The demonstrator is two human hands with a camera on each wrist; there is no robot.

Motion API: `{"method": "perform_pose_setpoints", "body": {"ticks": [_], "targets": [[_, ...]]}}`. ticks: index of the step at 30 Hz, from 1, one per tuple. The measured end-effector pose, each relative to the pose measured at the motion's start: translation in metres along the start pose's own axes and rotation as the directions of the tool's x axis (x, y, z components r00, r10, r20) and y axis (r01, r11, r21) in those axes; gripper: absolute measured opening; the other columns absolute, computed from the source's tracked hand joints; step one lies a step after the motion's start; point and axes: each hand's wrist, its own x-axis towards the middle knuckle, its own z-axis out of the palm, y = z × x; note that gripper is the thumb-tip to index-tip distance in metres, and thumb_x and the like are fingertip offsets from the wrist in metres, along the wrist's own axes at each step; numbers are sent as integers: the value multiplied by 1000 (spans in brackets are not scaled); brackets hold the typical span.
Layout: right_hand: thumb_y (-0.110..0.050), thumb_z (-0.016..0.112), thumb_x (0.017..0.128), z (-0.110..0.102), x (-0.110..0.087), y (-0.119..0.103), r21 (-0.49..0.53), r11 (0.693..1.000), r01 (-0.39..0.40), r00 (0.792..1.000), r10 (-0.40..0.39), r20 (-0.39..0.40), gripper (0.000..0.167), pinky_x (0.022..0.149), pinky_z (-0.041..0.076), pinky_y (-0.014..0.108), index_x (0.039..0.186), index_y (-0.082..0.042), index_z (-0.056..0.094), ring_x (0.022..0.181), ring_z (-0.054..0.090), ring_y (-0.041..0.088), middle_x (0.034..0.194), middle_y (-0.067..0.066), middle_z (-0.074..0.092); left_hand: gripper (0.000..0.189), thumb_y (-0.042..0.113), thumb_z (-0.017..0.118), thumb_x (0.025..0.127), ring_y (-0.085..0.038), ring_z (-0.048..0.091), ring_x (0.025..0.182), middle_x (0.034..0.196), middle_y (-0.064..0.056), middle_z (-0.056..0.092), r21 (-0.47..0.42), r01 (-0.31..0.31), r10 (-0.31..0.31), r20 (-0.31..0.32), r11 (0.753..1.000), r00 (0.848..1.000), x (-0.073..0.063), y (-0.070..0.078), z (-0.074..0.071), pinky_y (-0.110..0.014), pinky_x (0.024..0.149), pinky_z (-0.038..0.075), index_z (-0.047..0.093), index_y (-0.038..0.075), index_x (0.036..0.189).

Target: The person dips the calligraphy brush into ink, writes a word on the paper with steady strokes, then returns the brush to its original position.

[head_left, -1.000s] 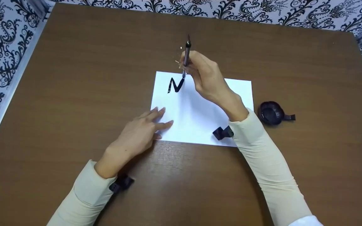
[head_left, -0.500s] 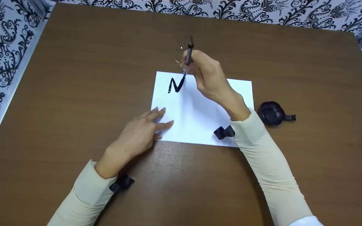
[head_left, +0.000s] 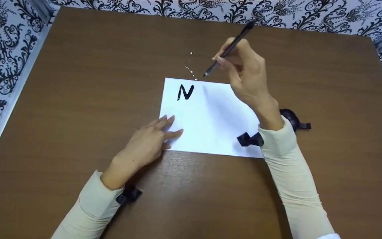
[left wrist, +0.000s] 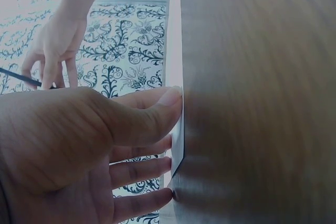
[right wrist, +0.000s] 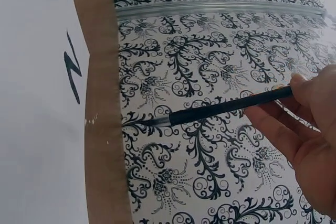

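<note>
My right hand pinches a dark paintbrush, tilted, its tip down and left, past the paper's far edge in the head view. The right wrist view shows the brush between thumb and fingers, its bristles raised over the table. A white sheet of paper lies on the table with a black painted zigzag stroke like an N near its upper left. My left hand rests with fingers spread on the paper's lower left corner; in the left wrist view its fingertips press the sheet.
A small black cup with a handle stands right of the paper, partly hidden by the right sleeve. Small shiny flecks lie on the brown table beyond the paper. Patterned wallpaper surrounds the table's far and left edges.
My right hand has lifted the paintbrush off the end of the stroke and moved right and away, the brush now leaning more. My left hand has stayed in place.
</note>
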Motion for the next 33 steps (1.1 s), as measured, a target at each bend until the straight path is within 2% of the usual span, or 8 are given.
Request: {"method": "perform_pose_setpoints", "body": {"ticks": [5,8,15,22,33], "targets": [[4,63,88,-3,-11,2,-10,1000,-1,998,0,-64,20,62,58,30,105,5,52,82,68,21,88,13,63,44,5,64,89,-37,36,134,147,-14,40,-4,4,-4,12,1000,1000,0,1,0,-63,93,40,60,21,130],[3,65,87,-2,-16,5,-30,999,-19,995,16,-101,22,61,57,31,104,5,51,81,69,20,86,11,64,44,3,64,88,-37,37,133,146,-15,41,1,-4,4,-1,1000,1000,0,0,1,-61,95,40,61,20,129],[1,66,87,5,-20,10,-45,997,-69,984,61,-170,22,62,57,31,102,5,51,82,69,19,86,6,63,45,2,65,87,-38,39,132,144,-17,43,10,-24,24,-19,1000,1000,-1,-1,1,-58,97,40,62,19,128],[-4,67,88,13,-22,16,-91,992,-85,979,66,-194,20,60,56,25,100,4,53,78,68,16,82,5,63,44,3,65,88,-38,38,133,145,-16,42,-2,-12,12,-14,1000,1000,-1,-1,2,-59,97,39,62,20,129],[-5,66,90,18,-24,21,-137,989,-48,986,25,-166,20,57,54,21,104,-3,52,80,67,14,83,8,61,44,5,67,87,-38,38,132,145,-16,42,-5,-20,20,-30,1000,999,-1,-2,3,-59,95,42,62,20,128]]}}
